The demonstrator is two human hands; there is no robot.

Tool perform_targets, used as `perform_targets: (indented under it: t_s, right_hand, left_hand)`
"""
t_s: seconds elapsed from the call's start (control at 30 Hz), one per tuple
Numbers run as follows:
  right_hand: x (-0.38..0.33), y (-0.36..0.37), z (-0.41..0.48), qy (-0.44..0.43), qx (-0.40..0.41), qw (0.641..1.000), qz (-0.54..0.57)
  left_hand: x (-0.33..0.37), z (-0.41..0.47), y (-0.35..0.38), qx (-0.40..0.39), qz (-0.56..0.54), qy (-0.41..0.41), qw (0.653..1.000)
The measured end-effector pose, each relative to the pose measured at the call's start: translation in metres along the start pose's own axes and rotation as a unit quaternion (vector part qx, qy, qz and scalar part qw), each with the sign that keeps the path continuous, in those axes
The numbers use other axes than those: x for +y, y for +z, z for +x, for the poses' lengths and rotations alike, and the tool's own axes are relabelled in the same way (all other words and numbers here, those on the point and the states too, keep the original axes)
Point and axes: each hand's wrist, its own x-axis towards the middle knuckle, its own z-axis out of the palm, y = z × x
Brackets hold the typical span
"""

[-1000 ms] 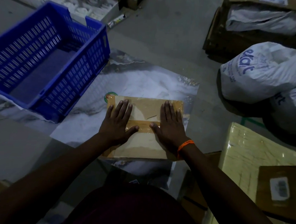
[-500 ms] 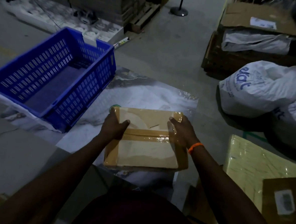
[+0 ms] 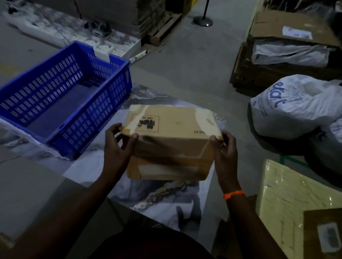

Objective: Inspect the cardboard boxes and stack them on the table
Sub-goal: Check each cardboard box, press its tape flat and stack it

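The cardboard box (image 3: pixel 172 133) was tilted over the marble-patterned table (image 3: pixel 162 197). The left hand (image 3: pixel 118 146) and right hand (image 3: pixel 226 150) gripped its side edges, fingers curled round them. A blue crate (image 3: pixel 57 102) stood to the left.

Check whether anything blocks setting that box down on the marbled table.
Nothing visible does. The left hand and right hand hold the cardboard box above the marbled table; the blue crate stands off to its left. The patch right under the box is hidden.
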Motion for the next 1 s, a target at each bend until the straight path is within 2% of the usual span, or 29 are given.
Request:
perform_targets:
  t_s: [0.13,0.2,0.3,0.4,0.5,0.6,0.7,0.9,1.0]
  right_hand:
    - [0.019,0.001,-0.036,-0.002,0.012,0.995,-0.101]
    - [0.019,0.002,-0.042,-0.063,0.018,0.984,-0.163]
    - [0.011,0.01,-0.034,-0.198,0.006,0.938,-0.286]
    - [-0.001,0.028,-0.024,-0.237,-0.072,0.898,-0.364]
    - [-0.009,0.057,-0.021,-0.275,-0.169,0.853,-0.411]
    - [-0.011,0.082,-0.022,-0.311,-0.194,0.809,-0.459]
    - [-0.008,0.086,-0.027,-0.305,-0.193,0.803,-0.474]
    - [-0.006,0.084,-0.024,-0.287,-0.213,0.803,-0.477]
    - [-0.008,0.083,-0.023,-0.29,-0.218,0.804,-0.472]
  left_hand:
    - [-0.019,-0.02,-0.012,0.009,0.173,0.055,0.983]
    - [-0.021,-0.017,-0.014,-0.011,0.261,0.115,0.959]
    - [-0.019,-0.009,-0.009,-0.069,0.363,0.176,0.912]
    - [-0.016,0.001,0.004,-0.107,0.45,0.222,0.858]
    - [-0.004,0.015,0.023,-0.199,0.47,0.219,0.831]
    - [-0.006,0.02,0.037,-0.254,0.497,0.235,0.796]
    - [-0.013,0.015,0.037,-0.244,0.52,0.261,0.776]
    - [-0.016,0.015,0.039,-0.238,0.512,0.267,0.781]
    - [-0.017,0.017,0.038,-0.25,0.52,0.266,0.772]
